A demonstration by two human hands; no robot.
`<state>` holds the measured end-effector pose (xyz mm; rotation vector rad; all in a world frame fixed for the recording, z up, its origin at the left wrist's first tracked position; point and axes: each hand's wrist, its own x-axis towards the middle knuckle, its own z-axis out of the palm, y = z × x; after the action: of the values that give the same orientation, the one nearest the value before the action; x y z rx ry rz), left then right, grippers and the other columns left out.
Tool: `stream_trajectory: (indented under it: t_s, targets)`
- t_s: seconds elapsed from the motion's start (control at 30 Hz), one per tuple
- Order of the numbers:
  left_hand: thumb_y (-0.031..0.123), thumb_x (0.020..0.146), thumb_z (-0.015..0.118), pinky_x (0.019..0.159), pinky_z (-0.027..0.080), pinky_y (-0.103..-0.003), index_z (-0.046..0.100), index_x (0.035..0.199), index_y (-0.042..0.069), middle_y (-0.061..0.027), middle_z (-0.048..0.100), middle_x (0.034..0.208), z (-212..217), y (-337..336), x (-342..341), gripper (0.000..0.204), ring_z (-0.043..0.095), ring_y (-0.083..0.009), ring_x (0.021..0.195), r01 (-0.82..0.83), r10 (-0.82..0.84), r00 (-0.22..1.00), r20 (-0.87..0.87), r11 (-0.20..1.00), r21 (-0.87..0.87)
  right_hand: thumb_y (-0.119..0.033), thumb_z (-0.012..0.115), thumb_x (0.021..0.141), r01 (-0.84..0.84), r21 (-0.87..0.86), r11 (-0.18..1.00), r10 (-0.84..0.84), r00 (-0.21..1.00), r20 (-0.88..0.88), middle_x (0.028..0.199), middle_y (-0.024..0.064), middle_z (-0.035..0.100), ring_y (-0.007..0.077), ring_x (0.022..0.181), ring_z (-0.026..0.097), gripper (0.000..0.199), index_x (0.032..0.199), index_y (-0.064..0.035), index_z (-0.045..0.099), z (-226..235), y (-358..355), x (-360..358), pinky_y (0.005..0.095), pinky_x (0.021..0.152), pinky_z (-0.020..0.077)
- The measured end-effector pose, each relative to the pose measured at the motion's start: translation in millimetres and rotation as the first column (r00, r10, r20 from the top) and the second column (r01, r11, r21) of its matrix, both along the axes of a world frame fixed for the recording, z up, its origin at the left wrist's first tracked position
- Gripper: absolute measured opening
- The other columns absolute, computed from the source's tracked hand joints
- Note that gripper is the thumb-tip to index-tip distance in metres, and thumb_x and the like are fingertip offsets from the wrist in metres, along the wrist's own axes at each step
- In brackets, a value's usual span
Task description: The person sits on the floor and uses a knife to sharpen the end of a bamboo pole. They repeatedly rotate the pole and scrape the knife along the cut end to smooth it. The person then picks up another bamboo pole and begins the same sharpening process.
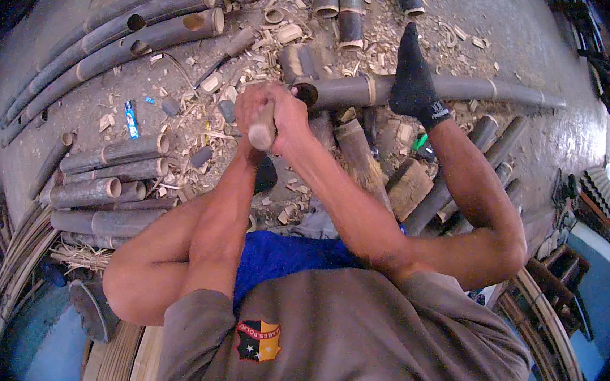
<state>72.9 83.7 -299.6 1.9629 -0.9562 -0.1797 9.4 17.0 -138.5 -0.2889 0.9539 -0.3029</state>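
We have both hands wrapped round a pale wooden handle, left hand and right hand stacked tight together, fingers fully curled, no gap showing. The business end of the tool is hidden under the fists, so we can't tell what it is.

The bamboo pole lies across the floor, cut end just beside our hands, and our socked foot presses down on it further along.

Judgement: to do this well we keep the foot planted so the pole doesn't roll, keep the handle square to the cut end, and keep the knees out of the swing path.

Around us: more bamboo poles stacked up left, short bamboo sections beside the left knee, chips scattered over the concrete floor.
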Motion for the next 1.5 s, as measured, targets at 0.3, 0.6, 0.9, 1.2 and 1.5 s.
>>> stream_trajectory:
  t_s: [0.3,0.6,0.9,1.2,1.5]
  targets:
    - [0.042,0.075,0.082,0.086,0.055,-0.051,0.064,0.118,0.009,-0.0157,0.067,0.122,61.4,-32.1,4.9,0.057,0.068,-0.034,0.107,0.076,-0.311,0.908,0.282,0.782,0.618,-0.032,0.064,0.096,-0.034,-0.058,0.998,0.033,0.999,-0.022,0.088,0.0061,0.062,0.0192,0.071,0.06,0.027,0.111,-0.0103,0.058,31.7,-9.2,-60.9,0.0393,0.065,0.0537]
    - [0.056,0.064,0.088,0.086,0.055,-0.05,0.063,0.115,0.005,-0.0205,0.072,0.102,110.5,-43.5,25.8,0.076,0.069,-0.0418,0.098,0.329,-0.435,0.9,-0.034,0.625,0.708,-0.03,0.074,0.081,-0.869,-0.495,-0.011,0.654,0.368,-0.66,0.095,0.0135,0.072,0.0255,0.082,0.065,0.042,0.113,-0.0041,0.068,-12.9,-93.6,-135.8,0.0403,0.078,0.0544]
    - [0.042,0.062,0.091,0.088,0.054,-0.05,0.063,0.111,0.004,-0.0198,0.069,0.105,107.9,-39.2,17.9,0.068,0.066,-0.0407,0.103,0.317,-0.438,0.899,0.02,0.681,0.66,-0.033,0.073,0.087,-0.793,-0.543,0.276,0.726,0.542,-0.422,0.072,0.0035,0.065,0.0142,0.06,0.061,0.035,0.106,-0.0041,0.066,-54.2,-79.5,-143.5,0.034,0.054,0.05]
    - [0.03,0.067,0.085,0.089,0.054,-0.048,0.064,0.119,0.01,-0.0162,0.068,0.11,105.2,-32.6,14.8,0.059,0.065,-0.0395,0.105,0.27,-0.379,0.923,0.061,0.755,0.598,-0.03,0.069,0.094,-0.436,-0.212,0.874,0.404,0.897,-0.178,0.071,0.0021,0.056,0.0178,0.054,0.057,0.026,0.104,-0.0095,0.056,-16.5,-14.8,-85.7,0.0386,0.044,0.0475]
    - [0.021,0.084,0.063,0.089,0.054,-0.044,0.065,0.12,0.011,-0.0133,0.068,0.116,39.0,-13.6,32.7,0.037,0.065,-0.0353,0.108,0.278,-0.401,0.901,0.168,0.827,0.488,-0.027,0.059,0.097,0.191,0.229,0.955,-0.189,0.981,-0.03,0.078,0.0068,0.059,0.0237,0.064,0.061,0.019,0.1,-0.0078,0.058,10.2,-14.6,3.9,0.0426,0.059,0.0552]
